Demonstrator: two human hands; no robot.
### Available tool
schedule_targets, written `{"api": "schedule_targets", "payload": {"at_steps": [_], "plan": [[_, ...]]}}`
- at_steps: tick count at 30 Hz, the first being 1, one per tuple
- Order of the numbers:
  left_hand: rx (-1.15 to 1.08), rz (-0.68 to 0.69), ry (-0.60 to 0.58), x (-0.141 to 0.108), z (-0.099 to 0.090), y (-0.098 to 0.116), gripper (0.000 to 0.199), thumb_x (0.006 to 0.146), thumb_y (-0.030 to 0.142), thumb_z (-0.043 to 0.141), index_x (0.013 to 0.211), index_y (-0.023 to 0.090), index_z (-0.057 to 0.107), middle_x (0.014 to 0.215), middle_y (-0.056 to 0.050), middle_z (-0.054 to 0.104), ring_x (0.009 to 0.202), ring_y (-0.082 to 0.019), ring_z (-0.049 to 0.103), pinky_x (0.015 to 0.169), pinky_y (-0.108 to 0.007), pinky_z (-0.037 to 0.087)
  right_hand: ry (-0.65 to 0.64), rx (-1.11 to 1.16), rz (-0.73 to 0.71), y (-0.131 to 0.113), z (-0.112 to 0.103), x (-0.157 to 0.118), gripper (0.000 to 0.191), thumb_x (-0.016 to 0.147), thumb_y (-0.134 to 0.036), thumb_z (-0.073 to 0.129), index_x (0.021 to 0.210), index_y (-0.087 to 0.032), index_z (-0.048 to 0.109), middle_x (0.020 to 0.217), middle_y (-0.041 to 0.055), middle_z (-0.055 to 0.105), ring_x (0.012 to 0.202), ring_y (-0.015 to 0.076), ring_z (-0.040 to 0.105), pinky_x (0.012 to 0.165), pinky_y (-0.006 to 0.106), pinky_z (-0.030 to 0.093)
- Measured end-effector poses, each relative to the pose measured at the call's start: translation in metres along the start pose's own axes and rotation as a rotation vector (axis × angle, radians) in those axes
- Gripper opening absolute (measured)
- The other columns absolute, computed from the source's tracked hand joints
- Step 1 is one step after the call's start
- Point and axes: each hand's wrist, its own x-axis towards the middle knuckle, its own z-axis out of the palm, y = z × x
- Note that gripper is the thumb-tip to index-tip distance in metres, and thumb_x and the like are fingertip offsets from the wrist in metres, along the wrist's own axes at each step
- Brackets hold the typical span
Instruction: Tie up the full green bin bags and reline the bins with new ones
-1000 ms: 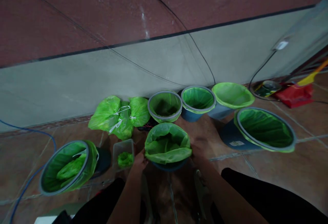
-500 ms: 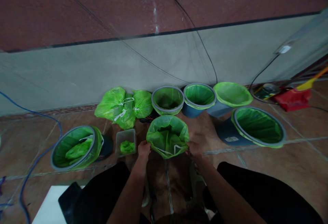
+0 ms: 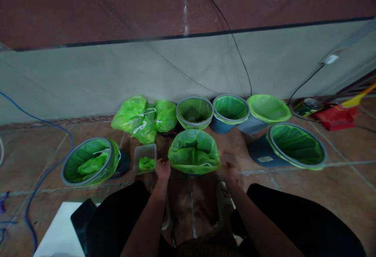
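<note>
A trash bin between my feet carries a green bin liner (image 3: 194, 157), whose front edge is drawn down over the rim. My left hand (image 3: 163, 169) is closed at the liner's left edge and appears to pinch it. On the other side, my right hand (image 3: 230, 172) has its fingers curled just off the liner's right edge, with nothing visible in them. A clear plastic tub (image 3: 136, 159) holding a crumpled green bag (image 3: 147, 163) stands beside my left hand.
Several lined bins, including a grey-rimmed bin (image 3: 195, 126) and a tilted blue bin (image 3: 258, 150), stand ahead and right. Another lined bin (image 3: 116, 167) lies left. Tied green bags (image 3: 129, 114) rest by the wall. A blue hose (image 3: 49, 169) and red dustpan (image 3: 336, 118) flank them.
The liner's front edge has come down and toward me over the bin rim, and its white drawstring is now mostly hidden. My right hand has moved slightly right, off the liner.
</note>
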Motion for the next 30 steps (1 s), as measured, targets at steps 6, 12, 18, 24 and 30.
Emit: {"api": "schedule_targets", "payload": {"at_steps": [6, 12, 18, 24, 30], "plan": [[0.25, 0.423, -0.03, -0.032, -0.01, 0.039, 0.049, 0.077, 0.01, 0.05, 0.124, 0.018, 0.058, 0.126, -0.01, 0.063, 0.122, -0.026, 0.053, 0.107, -0.042, 0.039, -0.244, -0.344, -0.56, -0.037, 0.009, -0.021, 0.062, 0.065, -0.011, 0.061, 0.126, -0.019, 0.061, 0.134, 0.0099, 0.059, 0.13, 0.0281, 0.045, 0.112, 0.04, 0.033], [0.538, 0.661, -0.333, -0.048, 0.001, 0.05, 0.031, 0.085, 0.015, 0.048, 0.109, 0.022, 0.066, 0.108, -0.008, 0.07, 0.114, -0.028, 0.058, 0.106, -0.052, 0.035, -0.393, -0.864, -0.741, -0.051, 0.022, -0.035, 0.04, 0.081, -0.022, 0.06, 0.12, -0.016, 0.066, 0.123, 0.0133, 0.063, 0.118, 0.031, 0.049, 0.103, 0.044, 0.035], [0.582, 0.67, -0.349, -0.048, 0.002, 0.036, 0.027, 0.091, 0.015, 0.042, 0.093, 0.022, 0.068, 0.101, -0.007, 0.071, 0.109, -0.026, 0.061, 0.11, -0.054, 0.03, -0.367, -0.938, -0.828, -0.037, 0.021, -0.04, 0.025, 0.095, -0.026, 0.049, 0.091, -0.021, 0.072, 0.102, 0.007, 0.068, 0.105, 0.0246, 0.054, 0.092, 0.037, 0.036], [0.681, 0.64, -0.378, -0.048, 0.003, 0.032, 0.029, 0.091, 0.014, 0.038, 0.104, 0.018, 0.064, 0.089, -0.01, 0.072, 0.094, -0.026, 0.067, 0.105, -0.05, 0.034, -0.343, -0.964, -0.878, -0.026, 0.028, -0.037, 0.026, 0.096, -0.024, 0.047, 0.087, -0.019, 0.071, 0.091, 0.0078, 0.07, 0.094, 0.0245, 0.059, 0.083, 0.036, 0.036], [0.686, 0.597, -0.364, -0.046, 0.009, 0.032, 0.03, 0.095, 0.022, 0.037, 0.113, 0.014, 0.059, 0.09, -0.013, 0.073, 0.093, -0.027, 0.069, 0.101, -0.043, 0.038, -0.302, -0.937, -0.842, -0.015, 0.028, -0.029, 0.02, 0.095, -0.024, 0.05, 0.092, -0.02, 0.07, 0.081, 0.007, 0.071, 0.081, 0.0217, 0.062, 0.085, 0.035, 0.037]]}}
